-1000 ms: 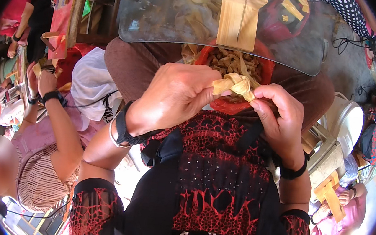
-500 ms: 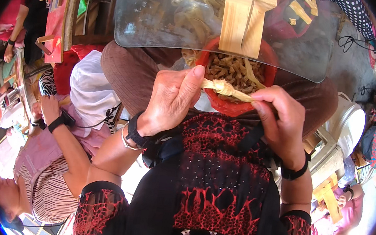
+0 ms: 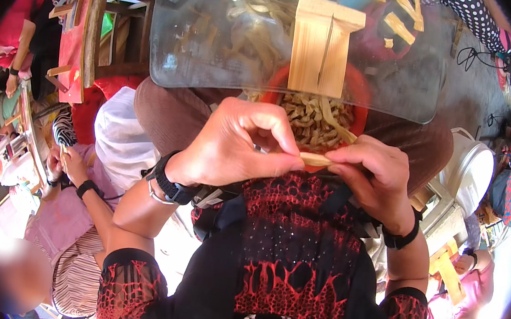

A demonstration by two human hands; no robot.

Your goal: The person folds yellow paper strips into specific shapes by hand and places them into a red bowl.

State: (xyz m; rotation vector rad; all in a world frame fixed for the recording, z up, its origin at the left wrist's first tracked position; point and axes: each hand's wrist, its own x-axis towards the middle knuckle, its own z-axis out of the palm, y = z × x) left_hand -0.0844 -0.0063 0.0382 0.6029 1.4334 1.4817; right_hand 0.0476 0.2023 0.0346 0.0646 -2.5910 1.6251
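Note:
Low in front of my body, my left hand (image 3: 232, 141) and my right hand (image 3: 375, 172) hold a short pale yellow, dried-looking strip (image 3: 315, 159) between them. Left thumb and forefinger pinch one end; right thumb and fingers grip the other. Just beyond the hands is a red tub (image 3: 362, 119) between my legs, partly under a glass tabletop. It holds many small yellowish-brown pieces (image 3: 309, 124). One longer strip (image 3: 337, 123) lies across them, reaching toward my right hand.
Beyond the tub, a wooden block with a slit (image 3: 320, 48) stands on the glass tabletop (image 3: 197, 60). Loose yellow pieces (image 3: 399, 27) lie at the far right. A person (image 3: 84, 222) works at my left, near a wooden chair (image 3: 96, 37). A white bucket (image 3: 471, 173) is at right.
My left hand has turned and come closer to the right, now pinching the strip's end. The knot seen in the strip earlier no longer shows. The view has shifted slightly.

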